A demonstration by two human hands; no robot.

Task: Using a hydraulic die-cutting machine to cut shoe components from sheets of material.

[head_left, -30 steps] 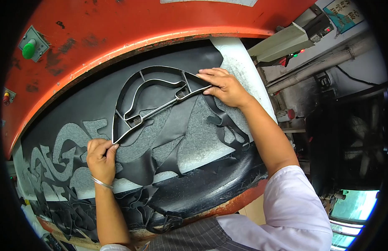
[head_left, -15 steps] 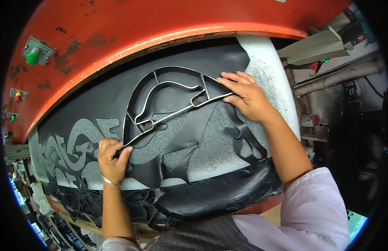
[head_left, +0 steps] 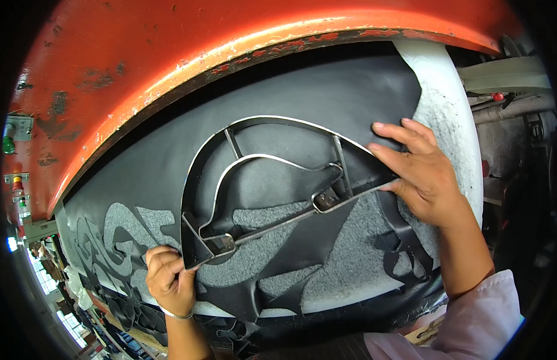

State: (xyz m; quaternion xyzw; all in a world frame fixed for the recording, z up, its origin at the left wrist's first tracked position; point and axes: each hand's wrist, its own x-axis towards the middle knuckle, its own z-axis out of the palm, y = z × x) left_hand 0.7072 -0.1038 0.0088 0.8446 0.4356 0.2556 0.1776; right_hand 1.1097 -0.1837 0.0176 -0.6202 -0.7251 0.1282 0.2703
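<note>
A half-moon metal cutting die (head_left: 272, 227), with a curved inner band and short struts, lies on a black leather-like sheet (head_left: 332, 81). Its lower edge crosses pieces cut out of the sheet. My left hand (head_left: 170, 279) pinches the die's lower left corner between thumb and bent fingers. At the pointed right end, my right hand (head_left: 425, 174) holds the die with the thumb below and the index finger above. The other right fingers are spread over the sheet. Grey speckled board shows through the cut-outs.
A large orange-red press beam (head_left: 188, 42) arches close over the sheet's far side. Beneath the sheet is a pale cutting board (head_left: 440, 84). Black offcut strips (head_left: 401, 231) lie near my right forearm. A green button (head_left: 9, 143) and a red knob (head_left: 17, 183) sit at the far left.
My view has moved closer and tilted, so the die looks larger and lower. My right fingers have spread wider at its tip. Both hands stay on the die.
</note>
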